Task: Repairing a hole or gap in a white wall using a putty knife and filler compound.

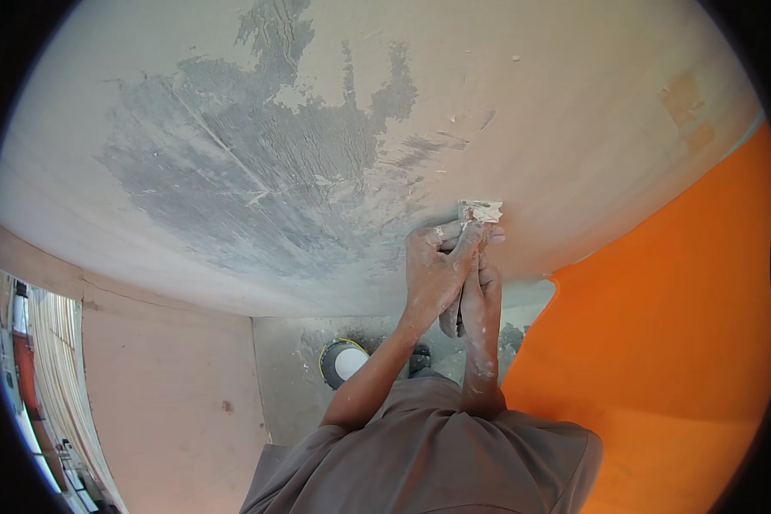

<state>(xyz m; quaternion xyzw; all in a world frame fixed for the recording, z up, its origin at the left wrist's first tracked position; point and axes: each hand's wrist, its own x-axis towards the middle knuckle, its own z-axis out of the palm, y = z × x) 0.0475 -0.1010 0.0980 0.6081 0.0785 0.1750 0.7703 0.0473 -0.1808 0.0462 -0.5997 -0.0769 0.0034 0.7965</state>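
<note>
Both my hands are closed together just in front of a pale wall (574, 103), right of a large grey rough patch (265, 146). A small putty knife (481, 211) with whitish putty caked on its blade sticks up past the fingertips. My left hand (430, 272) pinches around it, thumb across the front. Pressed against its side, my right hand (486, 287) has its fingers wrapped round the same tool. Something grey and long (451, 319) hangs below between the wrists; whether it is the handle or a second tool, I cannot tell. Whitish smears cover both hands.
Below on the floor stands a dark bucket (325, 363) with a yellow rim and white contents. A bright orange surface (660, 317) rises close on the right. A pinkish panel (171, 368) stands at left, with long pale strips (60, 343) beyond it.
</note>
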